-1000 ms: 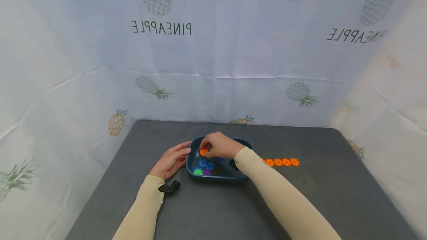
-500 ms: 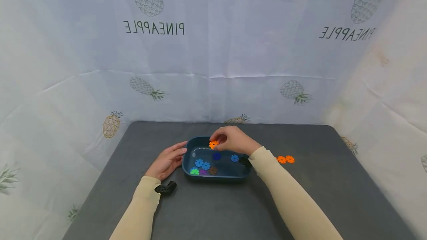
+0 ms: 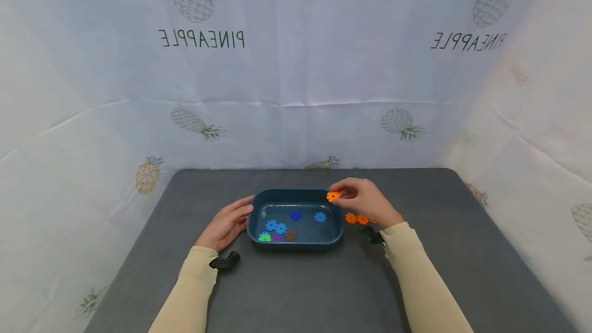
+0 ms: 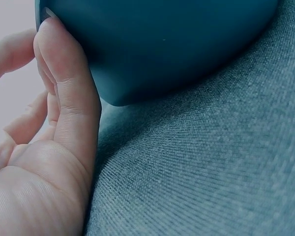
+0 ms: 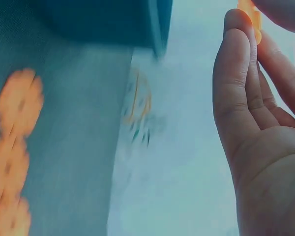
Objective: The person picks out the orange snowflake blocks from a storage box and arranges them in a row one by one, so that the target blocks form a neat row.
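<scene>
My right hand (image 3: pixel 367 200) pinches an orange flower-shaped plastic piece (image 3: pixel 333 196) between thumb and fingers, raised near the back right corner of a dark blue tray (image 3: pixel 296 245). In the right wrist view the same orange piece (image 5: pixel 250 19) shows partly behind the fingertips. My left hand (image 3: pixel 227 224) rests against the tray's left side with fingers fairly straight; the left wrist view has a fingertip right at the tray's rim. Inside the tray lie several blue pieces (image 3: pixel 280 228), a green one (image 3: pixel 264 237), a purple one (image 3: pixel 276 238) and a brown one (image 3: pixel 290 235).
A row of joined orange flower pieces (image 3: pixel 350 218) lies on the grey table (image 3: pixel 296 292) just right of the tray, partly hidden by my right hand. A white curtain (image 3: pixel 296 132) with pineapple prints hangs behind the table and at both sides.
My right hand has lifted the orange piece out of the tray and carried it right, to the tray's right edge. My left hand stays at the tray's left side. The view has shifted slightly.
</scene>
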Tool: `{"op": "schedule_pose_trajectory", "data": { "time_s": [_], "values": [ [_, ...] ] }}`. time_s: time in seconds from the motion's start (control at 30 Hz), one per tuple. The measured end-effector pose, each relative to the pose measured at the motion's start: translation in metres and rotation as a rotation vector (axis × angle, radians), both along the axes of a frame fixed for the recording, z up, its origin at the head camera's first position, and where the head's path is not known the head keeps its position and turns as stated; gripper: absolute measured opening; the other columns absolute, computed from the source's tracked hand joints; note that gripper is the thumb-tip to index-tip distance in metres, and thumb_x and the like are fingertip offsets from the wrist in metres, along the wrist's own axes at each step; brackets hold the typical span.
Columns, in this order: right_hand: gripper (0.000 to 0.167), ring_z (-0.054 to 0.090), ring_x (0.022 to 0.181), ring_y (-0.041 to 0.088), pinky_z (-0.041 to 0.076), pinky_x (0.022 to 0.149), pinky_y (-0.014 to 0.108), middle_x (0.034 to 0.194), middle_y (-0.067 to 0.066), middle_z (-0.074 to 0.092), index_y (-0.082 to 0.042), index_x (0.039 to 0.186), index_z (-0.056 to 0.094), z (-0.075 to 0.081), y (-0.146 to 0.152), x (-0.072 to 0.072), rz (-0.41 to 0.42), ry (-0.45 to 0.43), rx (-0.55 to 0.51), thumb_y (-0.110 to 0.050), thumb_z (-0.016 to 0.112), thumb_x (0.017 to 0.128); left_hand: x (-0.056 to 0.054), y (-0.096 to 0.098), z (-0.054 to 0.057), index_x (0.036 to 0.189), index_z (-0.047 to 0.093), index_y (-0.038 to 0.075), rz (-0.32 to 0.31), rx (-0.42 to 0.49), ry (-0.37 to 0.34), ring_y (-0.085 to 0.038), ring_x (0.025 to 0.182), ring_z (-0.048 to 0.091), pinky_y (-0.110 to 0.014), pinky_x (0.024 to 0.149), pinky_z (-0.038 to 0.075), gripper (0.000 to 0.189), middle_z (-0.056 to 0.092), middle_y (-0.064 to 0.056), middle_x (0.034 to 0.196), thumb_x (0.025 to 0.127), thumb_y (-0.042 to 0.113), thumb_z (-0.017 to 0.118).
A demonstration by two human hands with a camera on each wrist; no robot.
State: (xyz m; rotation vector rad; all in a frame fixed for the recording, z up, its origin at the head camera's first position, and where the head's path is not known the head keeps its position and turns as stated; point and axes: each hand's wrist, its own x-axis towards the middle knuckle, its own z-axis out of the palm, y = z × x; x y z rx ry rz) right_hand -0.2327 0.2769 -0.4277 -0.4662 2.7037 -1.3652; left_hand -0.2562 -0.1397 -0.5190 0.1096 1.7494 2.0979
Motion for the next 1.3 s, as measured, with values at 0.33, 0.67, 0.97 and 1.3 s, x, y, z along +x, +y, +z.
{"op": "schedule_pose_trajectory", "data": {
  "time_s": [0.33,0.67,0.97,1.3],
  "values": [
    [0.039,0.074,0.112,0.023,0.064,0.094,0.041,0.132,0.011,0.076,-0.015,0.138,0.073,-0.027,0.079,0.023,-0.181,-0.015,-0.01,-0.026,0.079,0.101,0.003,-0.01,0.002,0.17,0.035,0.012,-0.004,-0.013,0.009,-0.012,0.115,0.069,-0.027,0.097,0.06,0.066,0.064,0.004,0.142,0.112,0.027,0.063],
    [0.043,0.072,0.115,0.028,0.06,0.094,0.043,0.134,0.011,0.076,-0.018,0.141,0.071,-0.048,0.126,0.04,-0.313,-0.026,0.067,-0.038,0.076,0.103,0.005,-0.016,0.004,0.169,0.036,0.012,0.014,-0.023,-0.016,-0.012,0.116,0.069,-0.026,0.097,0.061,0.068,0.061,0.0,0.148,0.11,0.029,0.065],
    [0.046,0.068,0.12,0.038,0.059,0.097,0.056,0.137,0.021,0.071,-0.01,0.141,0.07,-0.057,0.135,0.044,-0.338,-0.039,0.178,-0.035,0.076,0.104,0.01,-0.022,0.005,0.169,0.036,0.012,0.03,-0.029,-0.024,-0.012,0.116,0.069,-0.026,0.097,0.061,0.068,0.061,0.001,0.148,0.11,0.03,0.066],
    [0.04,0.067,0.115,0.038,0.058,0.094,0.056,0.133,0.024,0.069,-0.007,0.137,0.073,-0.061,0.137,0.042,-0.336,-0.061,0.253,-0.029,0.076,0.103,0.016,-0.028,0.006,0.169,0.036,0.011,0.037,-0.022,-0.031,-0.012,0.115,0.069,-0.026,0.097,0.061,0.069,0.063,0.001,0.145,0.11,0.03,0.066]
  ]
}}
